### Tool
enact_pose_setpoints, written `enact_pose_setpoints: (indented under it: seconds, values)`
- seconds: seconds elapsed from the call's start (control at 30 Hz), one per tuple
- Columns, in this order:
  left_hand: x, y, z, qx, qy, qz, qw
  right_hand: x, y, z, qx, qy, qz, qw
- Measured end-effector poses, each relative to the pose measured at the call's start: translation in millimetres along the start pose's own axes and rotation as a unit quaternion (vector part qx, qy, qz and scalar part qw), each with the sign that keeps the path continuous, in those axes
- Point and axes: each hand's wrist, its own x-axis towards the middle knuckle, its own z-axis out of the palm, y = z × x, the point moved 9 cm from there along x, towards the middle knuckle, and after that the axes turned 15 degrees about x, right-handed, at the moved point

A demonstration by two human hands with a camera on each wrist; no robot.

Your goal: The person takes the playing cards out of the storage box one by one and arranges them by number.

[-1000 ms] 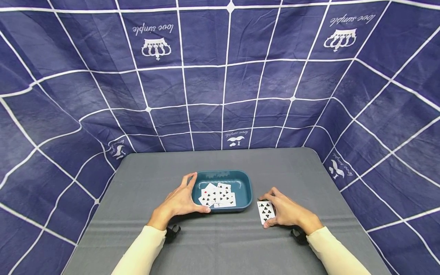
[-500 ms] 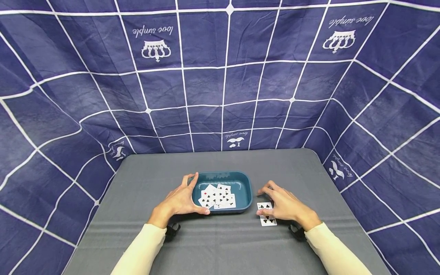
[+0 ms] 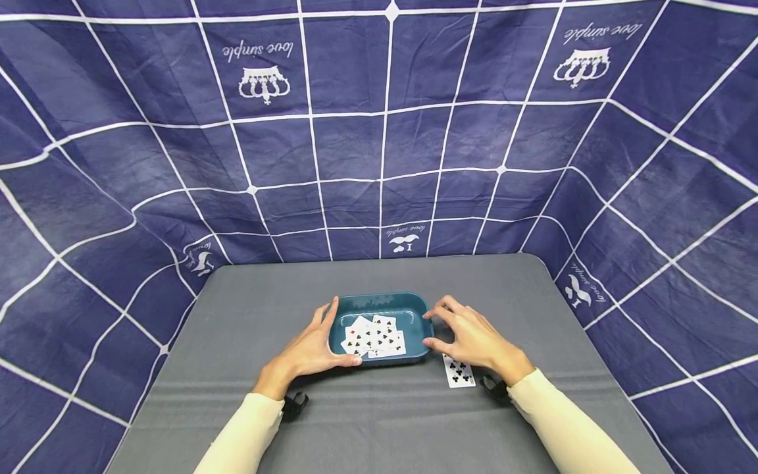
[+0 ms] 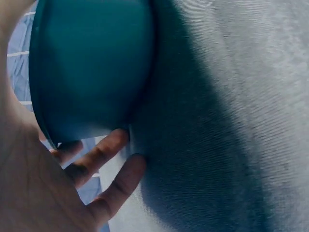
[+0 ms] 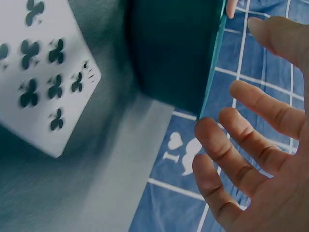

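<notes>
A teal oblong tray (image 3: 417, 326) stands on the grey table with several playing cards (image 3: 374, 337) overlapping inside, mostly spades showing. My left hand (image 3: 309, 347) grips its left end, thumb along the front rim and index finger at the back corner; other fingers reach beneath the tray wall (image 4: 96, 63) in the left wrist view. My right hand (image 3: 470, 334) hovers at the right rim, fingers loosely bent and thumb apart, holding nothing. Below it a clubs card (image 3: 458, 374) lies face up on the table, its upper part hidden by the hand. The right wrist view shows that card (image 5: 43, 72) close up.
The grey cloth-covered table (image 3: 379, 428) extends around the tray. Blue cloth (image 3: 355, 145) with white grid lines hangs at the back and both sides. Black straps (image 3: 294, 405) sit at the wrists.
My right hand has let go of the clubs card, leaving it on the table, and moved left and away to the tray's right rim. The left hand keeps its hold.
</notes>
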Motion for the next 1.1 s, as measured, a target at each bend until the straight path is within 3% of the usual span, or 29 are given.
enact_pose_setpoints:
  seconds: [0.27, 0.5, 0.77, 1.1]
  values:
    - [-0.5, 2.2, 3.7, -0.007, 0.020, -0.018, 0.9996, 26.0, -22.4, 9.9, -0.020, -0.032, -0.044, 0.998]
    - [0.5, 6.1, 4.2, 0.023, 0.055, -0.036, 0.9976, 52.6, -33.8, 22.8, -0.010, -0.101, -0.050, 0.994]
    - [-0.2, 3.6, 10.1, 0.023, 0.058, -0.045, 0.9970, 77.7, -44.2, 49.9, -0.010, -0.205, -0.057, 0.977]
    - [0.1, 1.8, 12.3, 0.028, 0.051, -0.046, 0.9973, 99.0, -51.9, 80.8, -0.027, -0.281, -0.065, 0.957]
